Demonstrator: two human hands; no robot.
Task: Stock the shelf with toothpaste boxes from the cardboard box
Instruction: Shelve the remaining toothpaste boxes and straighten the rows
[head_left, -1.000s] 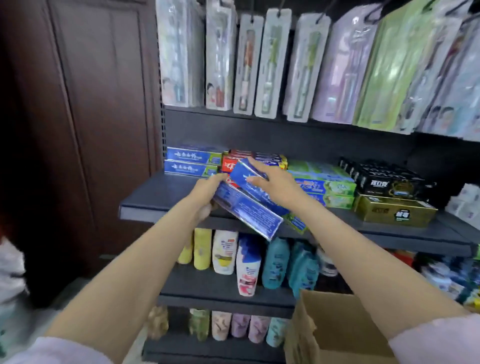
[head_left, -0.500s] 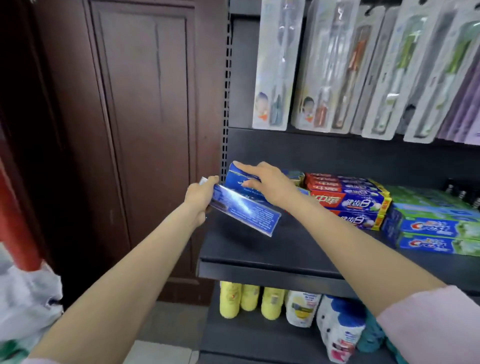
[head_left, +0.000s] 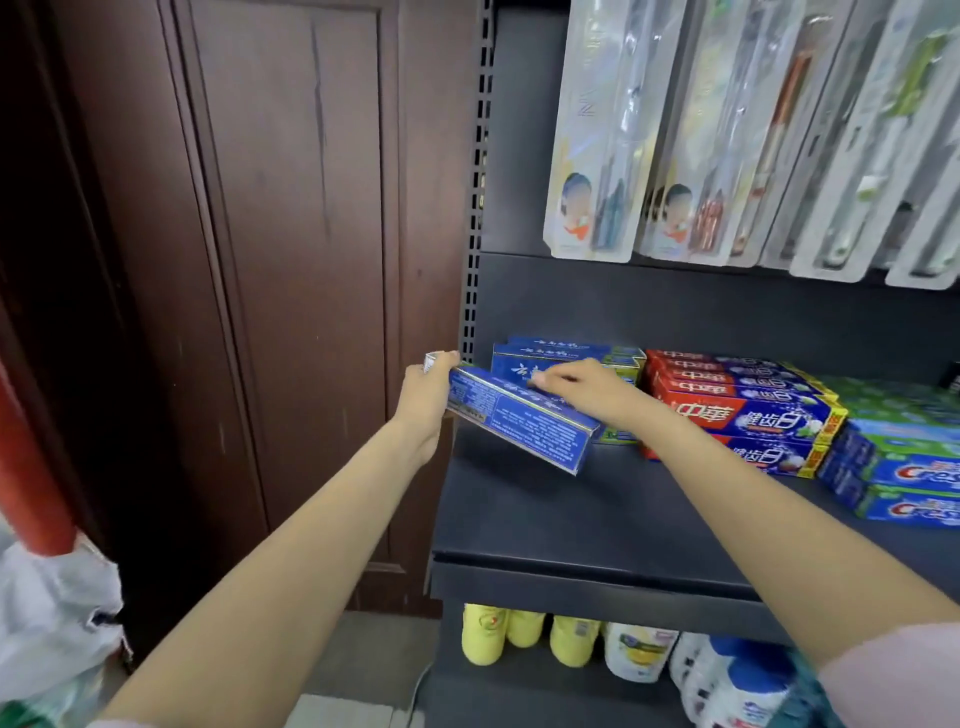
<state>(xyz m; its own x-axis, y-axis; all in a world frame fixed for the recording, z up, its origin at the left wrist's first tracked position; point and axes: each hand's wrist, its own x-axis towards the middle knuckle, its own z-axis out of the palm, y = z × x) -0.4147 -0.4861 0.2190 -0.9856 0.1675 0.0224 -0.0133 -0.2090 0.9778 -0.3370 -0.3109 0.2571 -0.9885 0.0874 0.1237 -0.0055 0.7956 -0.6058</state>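
Note:
My left hand (head_left: 427, 397) grips the left end of a blue toothpaste box (head_left: 519, 421), which is tilted above the left part of the dark shelf (head_left: 571, 525). My right hand (head_left: 576, 387) lies palm down over a second blue box (head_left: 519, 371), fingers curled on its top, at the stack of matching blue boxes (head_left: 566, 349) by the shelf's back wall. The cardboard box is out of view.
Red toothpaste boxes (head_left: 737, 410) and blue-green Crest boxes (head_left: 904, 467) fill the shelf to the right. Toothbrush packs (head_left: 727, 130) hang above. Bottles (head_left: 571, 642) stand on the lower shelf. A brown wooden door (head_left: 291, 234) is at left, a white bag (head_left: 47, 623) at bottom left.
The view has swung left and closer to the shelf's left end. Both hands have carried the blue boxes to the blue stack; my right hand has dropped a little onto its box.

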